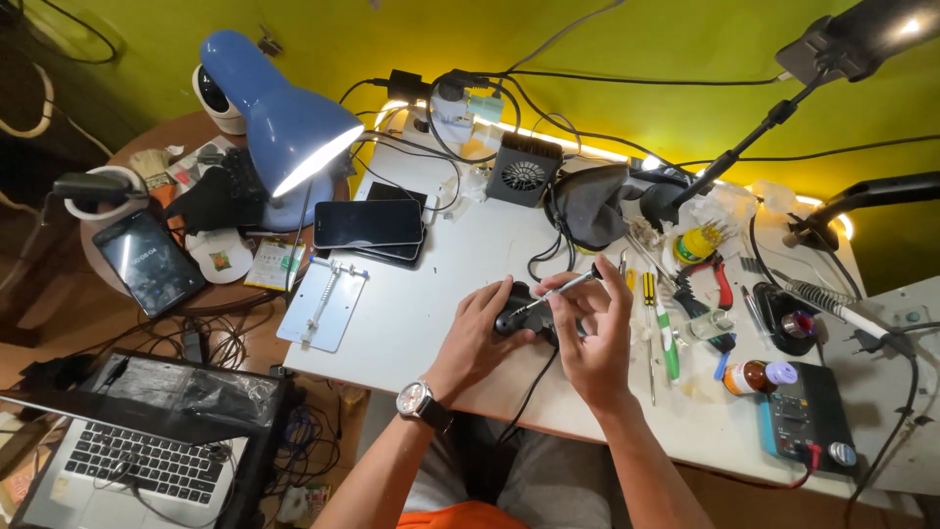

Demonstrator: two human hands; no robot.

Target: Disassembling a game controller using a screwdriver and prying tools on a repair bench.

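Note:
A black game controller lies on the white table, its cable running down off the near edge. My left hand, a watch on its wrist, grips the controller's left side. My right hand holds a thin metal-tipped tool like a pen, with its tip down on the controller's top. My right fingers hide the right half of the controller.
A lit blue desk lamp, stacked phones and a metal clamp plate are on the left. Small fan, screwdrivers, pliers, a brown bottle and a multimeter crowd the back and right. A laptop sits lower left.

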